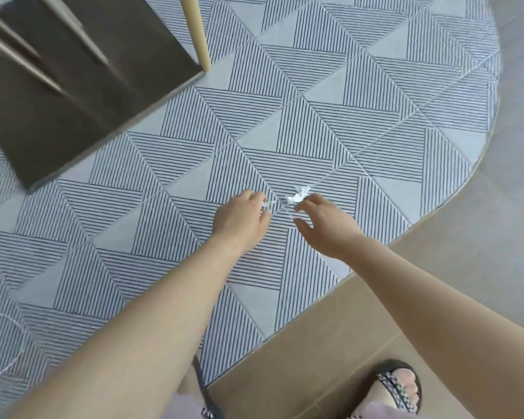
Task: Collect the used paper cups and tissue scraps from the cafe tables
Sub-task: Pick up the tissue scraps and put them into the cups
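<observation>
I am looking down at a floor of striped grey tiles [254, 122]. A crumpled white tissue scrap [299, 195] lies on a tile joint. My right hand [325, 225] reaches over it with thumb and forefinger spread apart, the forefinger tip just at the scrap's near edge. My left hand [241, 217] is to the left of it, fingers curled, pinching a small white tissue bit [268, 203] at its fingertips. No paper cup is in sight.
A dark square slab [82, 95] with a cream leg [198, 31] and blurred metal legs [18, 52] fills the upper left. Plain beige floor [481, 222] borders the tiles on the right. My sandalled foot [398, 385] stands at the bottom right.
</observation>
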The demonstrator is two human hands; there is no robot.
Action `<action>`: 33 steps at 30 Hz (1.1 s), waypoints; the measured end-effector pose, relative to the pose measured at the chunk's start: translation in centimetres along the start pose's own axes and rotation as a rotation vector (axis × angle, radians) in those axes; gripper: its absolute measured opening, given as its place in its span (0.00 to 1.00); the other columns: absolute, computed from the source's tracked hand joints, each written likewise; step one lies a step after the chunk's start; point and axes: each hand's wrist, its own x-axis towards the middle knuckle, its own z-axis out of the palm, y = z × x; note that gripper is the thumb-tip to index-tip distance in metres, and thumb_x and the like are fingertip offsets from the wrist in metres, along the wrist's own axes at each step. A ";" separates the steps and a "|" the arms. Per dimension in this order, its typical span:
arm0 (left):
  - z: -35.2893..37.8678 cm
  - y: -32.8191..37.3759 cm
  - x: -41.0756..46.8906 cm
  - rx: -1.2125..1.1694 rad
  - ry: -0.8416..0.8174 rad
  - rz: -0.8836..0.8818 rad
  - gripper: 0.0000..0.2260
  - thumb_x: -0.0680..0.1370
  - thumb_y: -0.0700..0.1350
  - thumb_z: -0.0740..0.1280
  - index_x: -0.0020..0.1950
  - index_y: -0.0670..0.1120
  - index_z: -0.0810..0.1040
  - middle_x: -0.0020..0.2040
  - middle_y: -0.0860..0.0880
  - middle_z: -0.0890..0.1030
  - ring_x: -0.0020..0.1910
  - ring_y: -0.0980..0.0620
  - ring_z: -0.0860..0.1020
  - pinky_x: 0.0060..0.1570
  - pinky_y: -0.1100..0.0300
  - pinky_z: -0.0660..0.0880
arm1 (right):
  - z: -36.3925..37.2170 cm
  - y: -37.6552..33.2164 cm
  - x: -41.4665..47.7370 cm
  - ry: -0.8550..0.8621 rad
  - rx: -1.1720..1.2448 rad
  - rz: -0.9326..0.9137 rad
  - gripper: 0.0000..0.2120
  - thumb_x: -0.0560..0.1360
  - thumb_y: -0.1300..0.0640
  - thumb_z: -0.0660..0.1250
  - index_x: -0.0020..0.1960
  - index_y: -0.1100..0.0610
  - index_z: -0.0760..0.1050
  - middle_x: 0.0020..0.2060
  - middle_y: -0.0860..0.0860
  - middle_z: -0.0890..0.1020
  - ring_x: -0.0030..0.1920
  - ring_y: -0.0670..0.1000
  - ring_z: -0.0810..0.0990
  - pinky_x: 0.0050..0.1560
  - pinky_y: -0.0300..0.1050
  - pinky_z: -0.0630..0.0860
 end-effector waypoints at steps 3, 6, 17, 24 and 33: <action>3.1 -0.9 1.1 0.024 0.041 0.030 0.15 0.78 0.50 0.58 0.64 0.48 0.70 0.60 0.48 0.75 0.57 0.47 0.74 0.51 0.52 0.73 | 2.5 1.2 1.4 0.008 -0.052 -0.016 0.18 0.78 0.49 0.57 0.65 0.54 0.68 0.63 0.51 0.71 0.60 0.55 0.72 0.52 0.51 0.74; 4.9 -1.0 1.5 0.073 0.024 0.085 0.17 0.78 0.49 0.58 0.66 0.48 0.68 0.62 0.48 0.73 0.60 0.48 0.73 0.53 0.51 0.74 | 4.5 1.8 1.7 0.004 -0.074 -0.007 0.18 0.78 0.50 0.56 0.66 0.54 0.67 0.64 0.52 0.69 0.62 0.55 0.70 0.55 0.53 0.73; 7.7 -2.1 -1.0 0.145 -0.039 0.078 0.21 0.77 0.47 0.60 0.69 0.47 0.63 0.69 0.48 0.67 0.66 0.48 0.67 0.62 0.50 0.68 | 7.9 1.8 0.2 -0.105 -0.193 -0.011 0.20 0.77 0.54 0.57 0.68 0.55 0.61 0.72 0.52 0.58 0.70 0.54 0.59 0.64 0.56 0.65; 6.9 -3.6 -0.9 0.104 0.002 -0.010 0.20 0.75 0.45 0.61 0.67 0.47 0.64 0.67 0.48 0.67 0.65 0.48 0.67 0.61 0.50 0.70 | 7.9 0.9 1.0 -0.118 -0.193 0.017 0.19 0.77 0.55 0.56 0.68 0.55 0.62 0.72 0.53 0.58 0.70 0.55 0.60 0.64 0.56 0.66; 6.0 -5.9 -0.1 0.079 -0.047 -0.184 0.23 0.75 0.43 0.64 0.69 0.46 0.63 0.67 0.46 0.66 0.65 0.45 0.67 0.60 0.49 0.72 | 8.2 0.0 1.7 -0.119 -0.194 0.007 0.19 0.77 0.55 0.57 0.67 0.56 0.62 0.72 0.53 0.57 0.68 0.55 0.61 0.61 0.56 0.67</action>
